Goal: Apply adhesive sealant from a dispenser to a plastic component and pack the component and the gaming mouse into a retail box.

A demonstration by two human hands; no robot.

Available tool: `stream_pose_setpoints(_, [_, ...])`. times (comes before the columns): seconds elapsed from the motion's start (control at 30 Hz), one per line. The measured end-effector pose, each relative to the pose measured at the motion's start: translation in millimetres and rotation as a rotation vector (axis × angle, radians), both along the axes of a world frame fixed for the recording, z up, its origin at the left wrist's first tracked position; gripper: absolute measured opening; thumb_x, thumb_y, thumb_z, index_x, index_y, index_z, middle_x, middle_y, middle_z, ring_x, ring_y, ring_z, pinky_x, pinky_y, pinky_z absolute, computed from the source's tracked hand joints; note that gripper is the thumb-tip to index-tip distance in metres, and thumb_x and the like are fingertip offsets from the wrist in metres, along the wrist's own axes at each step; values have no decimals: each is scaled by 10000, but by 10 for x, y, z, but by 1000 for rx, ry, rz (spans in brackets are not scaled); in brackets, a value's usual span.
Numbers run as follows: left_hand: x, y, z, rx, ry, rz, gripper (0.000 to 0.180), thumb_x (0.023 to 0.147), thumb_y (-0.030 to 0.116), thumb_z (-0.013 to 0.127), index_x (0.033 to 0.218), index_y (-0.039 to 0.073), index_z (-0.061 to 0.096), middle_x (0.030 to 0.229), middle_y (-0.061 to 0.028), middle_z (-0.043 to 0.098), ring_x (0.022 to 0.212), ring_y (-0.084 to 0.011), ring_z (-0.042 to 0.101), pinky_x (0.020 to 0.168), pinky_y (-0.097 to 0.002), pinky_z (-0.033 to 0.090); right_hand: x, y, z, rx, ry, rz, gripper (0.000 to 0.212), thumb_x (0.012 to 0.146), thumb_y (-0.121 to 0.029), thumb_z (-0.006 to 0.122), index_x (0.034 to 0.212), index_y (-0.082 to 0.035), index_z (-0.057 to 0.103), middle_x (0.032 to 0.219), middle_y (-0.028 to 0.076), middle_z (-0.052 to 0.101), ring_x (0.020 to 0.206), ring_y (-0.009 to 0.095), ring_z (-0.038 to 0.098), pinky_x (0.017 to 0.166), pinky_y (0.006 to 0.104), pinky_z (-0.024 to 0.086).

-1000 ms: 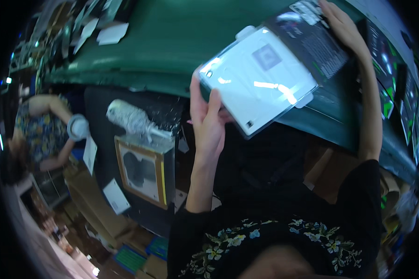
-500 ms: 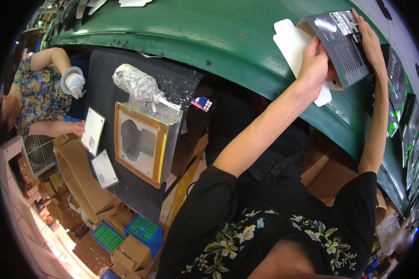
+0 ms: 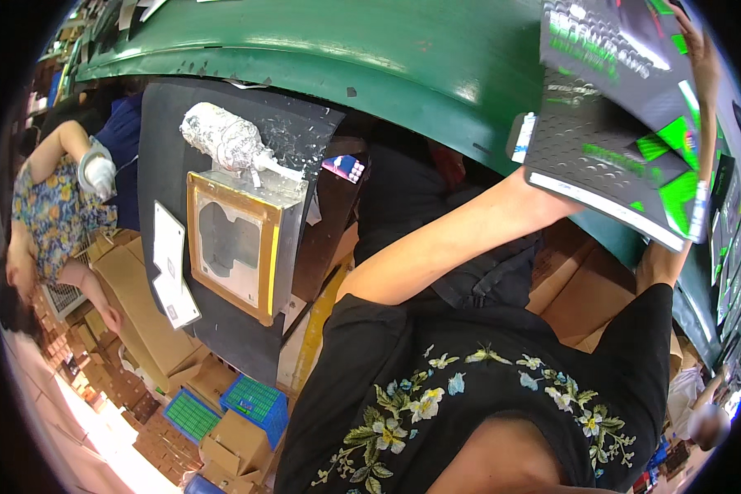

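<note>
A black printed carton (image 3: pixel 605 148) with bright green patches and white edges is held up at the upper right, over the green table. My right hand (image 3: pixel 700 51) is at its far right edge, fingers bent over the border. My left forearm (image 3: pixel 469 226) reaches up to the carton's lower left side. Behind the carton my left hand is hidden, so its fingers do not show. Along the right table edge stand several similar black and green cartons (image 3: pixel 720 206), close to my right forearm.
A green table (image 3: pixel 370 49) spans the top. Left of me, a black board bears a wood-framed screen (image 3: pixel 235 247), a crusted white bottle (image 3: pixel 222 136) and white panels (image 3: pixel 169 247). A phone (image 3: pixel 343 168) lies beside it. A co-worker (image 3: pixel 58 189) sits far left, near cardboard boxes (image 3: pixel 144 313).
The carton has turned from its grey back and open white flaps to its black and green face, and looks larger. My left hand has gone behind it. The co-worker's lower hand left the white panel.
</note>
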State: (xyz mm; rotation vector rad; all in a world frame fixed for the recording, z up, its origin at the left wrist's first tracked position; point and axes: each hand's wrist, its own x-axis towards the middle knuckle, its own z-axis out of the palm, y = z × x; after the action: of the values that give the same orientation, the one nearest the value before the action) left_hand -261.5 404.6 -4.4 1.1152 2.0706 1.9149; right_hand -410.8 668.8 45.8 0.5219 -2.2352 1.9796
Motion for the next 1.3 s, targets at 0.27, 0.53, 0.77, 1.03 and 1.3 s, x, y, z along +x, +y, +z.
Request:
stream_pose_setpoints(0.27, [-338,430,-510,-222,360,533,443,898,309,551,1252,45,585,1294,-275,540,1273,-455,436,1015,-584,375,41,-183,-367,575,-171,-271,577,1045,-483,287,1457,-117,458,1281,199,596,1223,281,539,1064,372,378])
stream_pose_setpoints(0.53, [-476,618,-720,-461,469,593,653,896,426,549,1466,137,411,1561,-260,253,1437,-520,190,1052,-767,173,-147,258,-1279,237,-34,-82,451,994,-293,474,1341,-9,527,1358,148,553,1249,254,521,1132,353,326])
stream_pose_setpoints(0.77, [-414,585,-507,-410,453,585,612,894,369,569,1421,78,460,1492,-273,359,1418,-484,274,1078,-653,284,-64,-67,-985,266,-94,-452,358,1012,-295,456,1004,30,606,1108,106,608,921,256,607,821,376,457])
stream_pose_setpoints(1.03, [-20,309,-290,-640,168,156,519,909,316,560,1328,11,531,1448,-245,426,1376,-412,364,1152,-507,251,845,-1582,-378,1413,180,-197,491,979,-398,476,1395,-139,493,1560,252,258,1458,455,184,1166,579,144])
stream_pose_setpoints(1.3, [1191,-906,-429,-305,173,290,234,846,135,664,1043,11,691,1217,-172,624,1178,-375,577,999,-469,481,520,-1000,-263,1354,-91,-343,533,978,-445,431,1369,-89,494,1573,242,243,1470,417,189,1191,546,127])
